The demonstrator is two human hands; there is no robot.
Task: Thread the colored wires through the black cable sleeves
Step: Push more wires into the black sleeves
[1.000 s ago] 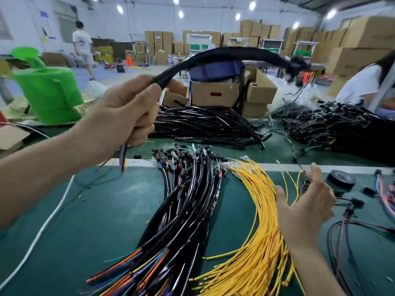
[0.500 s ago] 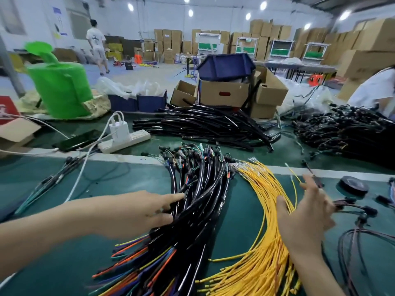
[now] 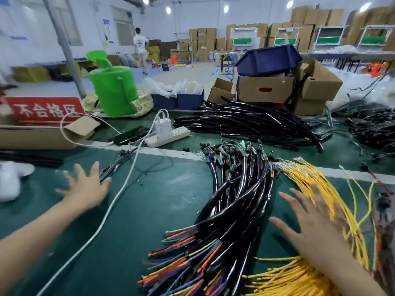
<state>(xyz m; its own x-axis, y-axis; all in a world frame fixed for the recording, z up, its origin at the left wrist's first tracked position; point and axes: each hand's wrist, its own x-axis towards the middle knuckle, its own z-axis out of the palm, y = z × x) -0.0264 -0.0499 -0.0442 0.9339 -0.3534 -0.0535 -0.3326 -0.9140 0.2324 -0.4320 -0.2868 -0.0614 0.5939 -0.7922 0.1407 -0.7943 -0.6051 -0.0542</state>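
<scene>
Presently, green table (image 3: 149, 210) spans the frame. Sleeved wire bundle (image 3: 235, 210) lies centre, yellow wires (image 3: 316, 184) at right. Left hand (image 3: 85, 189), centre left, fingers spread, empty. Right hand (image 3: 316, 227), lower right, spread over the yellow wires, blurred.

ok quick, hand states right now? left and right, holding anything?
Left hand: open, fingers spread, empty, above the green mat.
Right hand: open, fingers spread, holding nothing, over the yellow wires.
</scene>
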